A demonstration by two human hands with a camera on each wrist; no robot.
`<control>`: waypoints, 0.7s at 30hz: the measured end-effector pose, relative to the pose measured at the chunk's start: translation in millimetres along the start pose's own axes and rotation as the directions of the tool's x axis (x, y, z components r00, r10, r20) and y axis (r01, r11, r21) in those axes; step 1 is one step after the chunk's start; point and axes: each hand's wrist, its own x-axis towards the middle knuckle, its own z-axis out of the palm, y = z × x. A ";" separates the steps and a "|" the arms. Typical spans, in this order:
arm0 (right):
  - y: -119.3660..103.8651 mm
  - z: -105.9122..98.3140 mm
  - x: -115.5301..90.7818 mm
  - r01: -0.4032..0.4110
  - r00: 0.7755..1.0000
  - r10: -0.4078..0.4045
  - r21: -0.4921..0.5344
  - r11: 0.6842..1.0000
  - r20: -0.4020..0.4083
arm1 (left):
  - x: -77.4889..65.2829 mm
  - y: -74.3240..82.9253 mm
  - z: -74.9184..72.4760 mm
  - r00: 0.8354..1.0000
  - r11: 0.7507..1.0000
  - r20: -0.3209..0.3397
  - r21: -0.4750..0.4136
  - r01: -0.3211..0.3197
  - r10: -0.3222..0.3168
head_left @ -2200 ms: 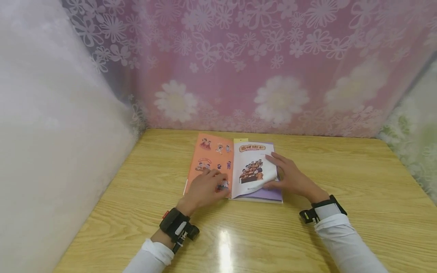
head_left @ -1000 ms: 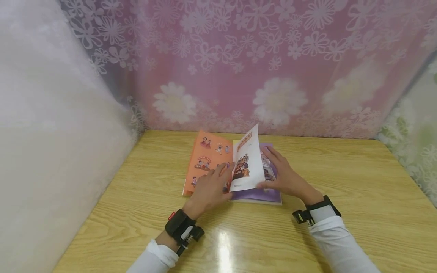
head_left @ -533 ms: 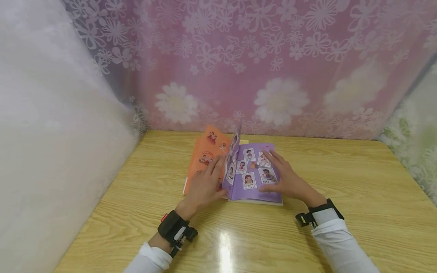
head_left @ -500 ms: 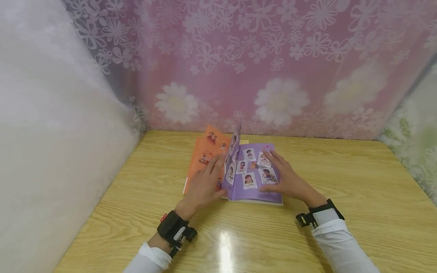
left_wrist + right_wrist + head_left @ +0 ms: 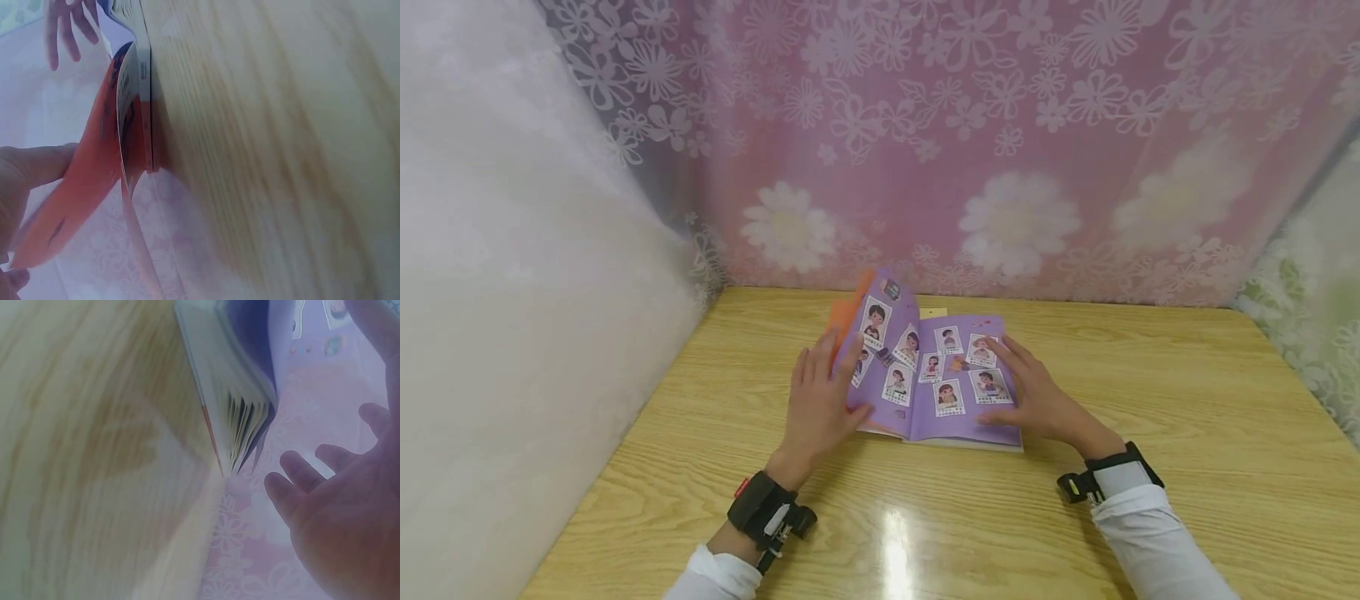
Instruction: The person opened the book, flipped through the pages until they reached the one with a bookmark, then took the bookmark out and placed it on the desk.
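An open book (image 5: pixel 955 417) lies on the table, with portrait cards printed on its purple pages. The left purple page (image 5: pixel 891 342) stands lifted and leans left, with an orange page (image 5: pixel 844 315) behind it. My left hand (image 5: pixel 818 404) is at this raised page's outer edge, fingers fairly straight and thumb spread across its lower corner. The left wrist view shows the orange underside (image 5: pixel 87 169) beside that hand. My right hand (image 5: pixel 1047 398) rests at the right page's outer edge, fingers extended and thumb apart. In the right wrist view its fingers (image 5: pixel 300 472) sit beside the page stack (image 5: pixel 240 425).
The wooden table (image 5: pixel 985 525) carries the book near its back edge. Behind it hangs a pink flowered curtain (image 5: pixel 880 183), with a white cloth (image 5: pixel 550 292) on the left. A yellow tab (image 5: pixel 934 312) pokes out above the book. Both wrists wear black straps (image 5: pixel 763 504).
The white illustrated page has turned over to the left, uncovering the purple spread. The purple left page has leaned further left; my left hand has moved left with it. My right hand has barely moved.
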 end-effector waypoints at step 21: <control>12.6 1.1 -7.9 -0.094 0.987 0.095 -0.011 0.996 0.127 | -12.0 -3.3 16.8 0.864 0.971 0.473 -0.231 -0.068 0.173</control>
